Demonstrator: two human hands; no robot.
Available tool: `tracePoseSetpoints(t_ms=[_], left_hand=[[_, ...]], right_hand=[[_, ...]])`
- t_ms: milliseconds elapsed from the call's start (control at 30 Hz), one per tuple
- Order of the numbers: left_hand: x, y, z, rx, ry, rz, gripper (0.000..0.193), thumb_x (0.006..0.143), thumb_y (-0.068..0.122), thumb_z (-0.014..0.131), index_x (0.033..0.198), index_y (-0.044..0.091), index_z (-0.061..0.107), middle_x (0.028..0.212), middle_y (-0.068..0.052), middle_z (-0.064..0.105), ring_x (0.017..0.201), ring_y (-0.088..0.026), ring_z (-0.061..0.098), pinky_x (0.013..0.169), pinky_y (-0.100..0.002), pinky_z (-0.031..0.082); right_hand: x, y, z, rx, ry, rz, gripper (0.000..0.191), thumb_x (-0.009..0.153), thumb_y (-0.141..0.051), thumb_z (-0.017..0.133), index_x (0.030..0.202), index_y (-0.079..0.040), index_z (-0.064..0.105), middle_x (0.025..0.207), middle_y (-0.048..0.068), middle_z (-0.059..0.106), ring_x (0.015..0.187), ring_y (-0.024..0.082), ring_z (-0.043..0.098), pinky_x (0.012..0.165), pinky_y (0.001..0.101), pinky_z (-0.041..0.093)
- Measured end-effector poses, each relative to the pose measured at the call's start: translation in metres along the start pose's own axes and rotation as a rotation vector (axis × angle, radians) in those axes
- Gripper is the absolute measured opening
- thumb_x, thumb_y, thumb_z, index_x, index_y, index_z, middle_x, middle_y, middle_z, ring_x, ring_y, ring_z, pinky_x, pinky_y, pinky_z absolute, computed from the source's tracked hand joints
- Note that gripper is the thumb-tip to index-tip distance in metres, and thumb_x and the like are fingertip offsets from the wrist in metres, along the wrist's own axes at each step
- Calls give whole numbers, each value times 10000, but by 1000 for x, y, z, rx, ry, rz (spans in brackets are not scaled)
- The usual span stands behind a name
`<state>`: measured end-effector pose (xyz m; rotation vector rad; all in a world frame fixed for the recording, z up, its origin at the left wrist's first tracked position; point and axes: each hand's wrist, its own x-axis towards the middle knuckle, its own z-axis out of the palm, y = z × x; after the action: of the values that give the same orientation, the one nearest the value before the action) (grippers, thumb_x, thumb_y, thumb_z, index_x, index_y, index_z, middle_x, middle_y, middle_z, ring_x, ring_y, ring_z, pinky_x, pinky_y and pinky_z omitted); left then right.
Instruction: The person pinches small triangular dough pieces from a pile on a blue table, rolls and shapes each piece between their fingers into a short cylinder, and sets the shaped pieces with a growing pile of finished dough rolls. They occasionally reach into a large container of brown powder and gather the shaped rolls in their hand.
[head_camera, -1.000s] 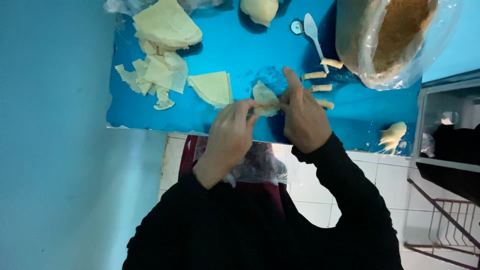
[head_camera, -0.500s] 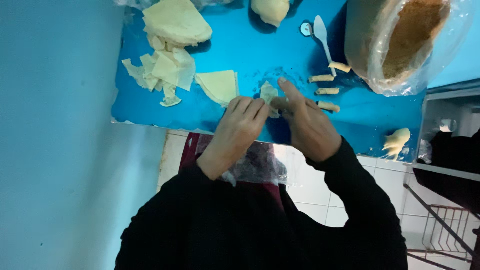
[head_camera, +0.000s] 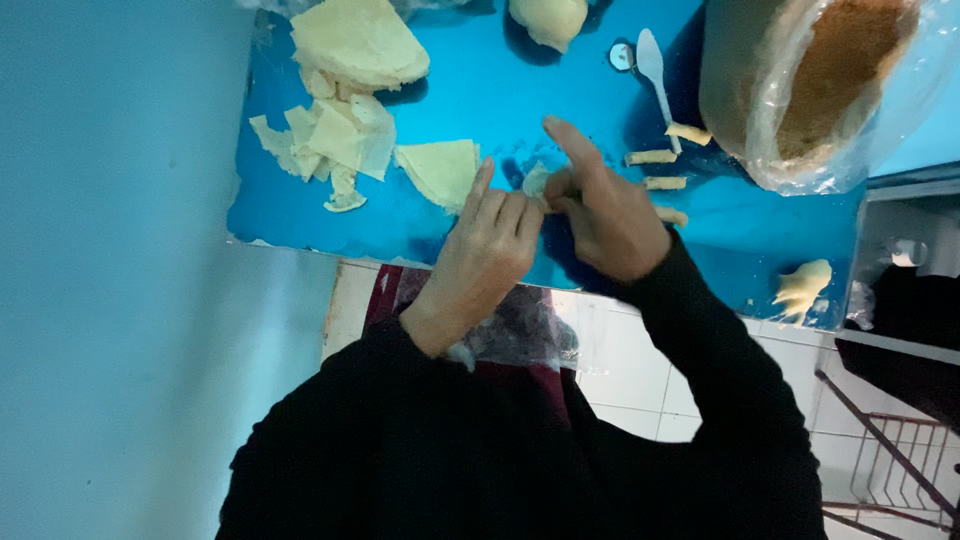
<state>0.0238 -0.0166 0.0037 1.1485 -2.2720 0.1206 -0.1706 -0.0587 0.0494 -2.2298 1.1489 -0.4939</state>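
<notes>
Dough piece (head_camera: 537, 180): frame centre, pinched between my left hand (head_camera: 487, 250) and right hand (head_camera: 607, 215) fingers, both equally near.

Far right of the blue table: one clear plastic bag (head_camera: 800, 110), wide and rounded, mouth open and rim crumpled, filled with brown crumb-like material. Its near edge sags just beside small pale rolled pieces.

Far left corner: a scrap of clear plastic wrap (head_camera: 262, 8) shows at the picture's edge, beside the stack of pale sheets; too little in view to tell its shape.

Near, below the table edge: crinkled clear plastic (head_camera: 520, 335) lies over dark red cloth.

No labels, signs or screens show.
</notes>
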Motion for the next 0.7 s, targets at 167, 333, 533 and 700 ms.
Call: tracePoseSetpoints(t_ms=[167,333,533,700], left_hand=[[4,-3,9,80,-35,-31,129,899,49,691,1022,17,672,901,-74,554,935,-245,576,1202,-594,379],[27,-24,10,-277,-193,-175,126,780,23,679,890,80,704,932,-123,633,935,-338,606,826,-535,479],[40,-33,9,-421,-302,-274,52,949,63,659,980,65,700,887,-134,677,909,-355,659,864,-531,500],[13,-7,8,53,-5,-24,147,851,47,666,990,10,699,831,-101,622,879,-269,637,1173,-529,405]], right_hand=[[-24,-5,19,-396,227,-210,697,980,99,620,1581,23,276,1143,179,740,1004,354,709,874,429,564],[2,1,2,-127,63,43,822,874,107,649,1586,0,252,1014,144,732,954,354,710,829,453,545],[6,-2,-4,26,75,29,836,918,123,670,1605,-119,260,1035,160,677,964,332,712,818,419,566],[-14,0,13,-153,152,-150,742,918,95,648,1559,-36,297,1120,176,682,1072,368,682,874,429,556]])
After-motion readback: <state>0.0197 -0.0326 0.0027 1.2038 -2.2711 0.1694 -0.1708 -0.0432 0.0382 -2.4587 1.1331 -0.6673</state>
